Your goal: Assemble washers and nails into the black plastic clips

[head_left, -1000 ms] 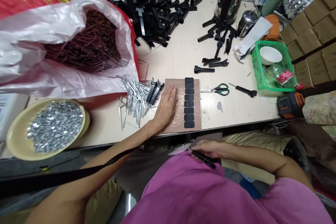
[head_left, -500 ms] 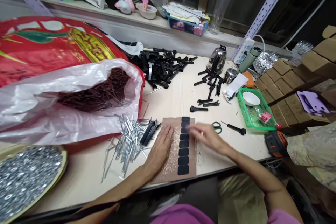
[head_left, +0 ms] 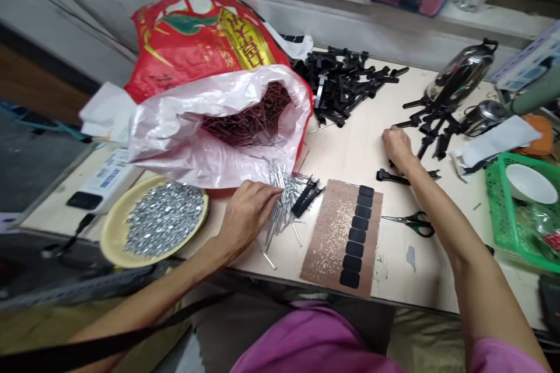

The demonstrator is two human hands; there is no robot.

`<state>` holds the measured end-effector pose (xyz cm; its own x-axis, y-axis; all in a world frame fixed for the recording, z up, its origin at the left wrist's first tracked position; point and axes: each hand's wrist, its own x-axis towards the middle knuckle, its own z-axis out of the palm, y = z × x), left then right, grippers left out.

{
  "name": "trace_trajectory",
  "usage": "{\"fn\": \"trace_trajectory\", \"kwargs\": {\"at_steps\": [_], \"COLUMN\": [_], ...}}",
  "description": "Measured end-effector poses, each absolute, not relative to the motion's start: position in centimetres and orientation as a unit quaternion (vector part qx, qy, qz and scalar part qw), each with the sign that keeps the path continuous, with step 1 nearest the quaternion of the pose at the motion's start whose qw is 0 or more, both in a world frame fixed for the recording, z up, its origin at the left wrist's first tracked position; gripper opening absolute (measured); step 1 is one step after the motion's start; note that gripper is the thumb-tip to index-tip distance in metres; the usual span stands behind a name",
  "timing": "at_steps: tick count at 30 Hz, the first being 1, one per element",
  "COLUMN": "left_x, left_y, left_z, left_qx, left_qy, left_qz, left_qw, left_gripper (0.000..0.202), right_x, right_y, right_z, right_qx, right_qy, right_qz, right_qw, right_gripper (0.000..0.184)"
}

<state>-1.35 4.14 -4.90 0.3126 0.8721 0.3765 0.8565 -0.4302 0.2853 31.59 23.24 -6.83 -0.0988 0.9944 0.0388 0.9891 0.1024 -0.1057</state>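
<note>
My left hand (head_left: 250,213) reaches to the left side of a pile of thin silver metal rods (head_left: 283,201), its fingers pressed together at the pile's edge. What those fingertips hold, if anything, is hidden. Two black plastic pieces (head_left: 305,201) lie on the rods' right side. My right hand (head_left: 397,144) is curled closed beside a small group of black plastic parts (head_left: 431,128); its fingertips are hidden. Between my arms lies a brown cardboard sheet (head_left: 326,239) with a column of black rounded pads (head_left: 357,235) along its right side.
A red sack (head_left: 184,41) of dark rods opens toward me. Left of my hand stands a yellow bowl (head_left: 109,245) of metal washers. More black parts (head_left: 336,84) are heaped behind. Scissors (head_left: 415,222), a steel kettle (head_left: 464,73) and a green basket (head_left: 503,227) are on the right.
The view has swung left. My left hand has left the cardboard for the silver rods. My right hand has moved from the black pads to the black parts farther back.
</note>
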Motion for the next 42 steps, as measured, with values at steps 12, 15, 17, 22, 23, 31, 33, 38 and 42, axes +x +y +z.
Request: {"fn": "trace_trajectory", "kwargs": {"at_steps": [12,15,17,22,23,31,33,38,42], "left_x": [4.0,5.3,5.8,5.0,4.5,2.5,3.0,4.7,6.0], "left_y": [3.3,3.4,3.5,4.1,4.1,3.3,3.4,4.1,4.4], "left_z": [-5.9,-5.7,-5.6,-5.0,-4.7,0.3,1.0,0.2,-1.4], "left_qx": [0.817,0.8,0.787,0.748,0.737,0.377,0.323,0.289,0.267], "left_qy": [0.575,0.599,0.614,0.643,0.641,0.531,0.502,0.502,0.508], "left_qz": [0.038,0.012,0.007,0.074,0.129,0.42,0.436,0.397,0.428], "left_qw": [-0.011,0.032,0.063,0.146,0.171,0.632,0.673,0.712,0.698], "left_gripper": [0.022,0.015,0.014,0.01,0.009,0.038,0.035,0.019,0.027], "right_x": [30.1,30.4,30.7,30.9,30.7,26.9,25.9,24.8,24.5], "right_y": [20.3,20.5,20.6,19.2,18.5,9.3,7.4,5.5,5.4], "right_z": [-5.8,-5.0,-4.5,-3.2,-2.9,-2.6,-3.4,-4.5,-4.0], "right_qx": [-0.68,-0.689,-0.699,-0.69,-0.682,-0.574,-0.565,-0.572,-0.59], "right_qy": [-0.733,-0.724,-0.714,-0.72,-0.724,-0.661,-0.648,-0.631,-0.617], "right_qz": [0.015,0.029,0.036,0.031,0.034,0.337,0.368,0.358,0.351], "right_qw": [-0.02,-0.017,-0.011,0.066,0.1,0.348,0.355,0.381,0.385], "right_gripper": [0.039,0.039,0.034,0.023,0.021,0.005,0.004,0.004,0.005]}}
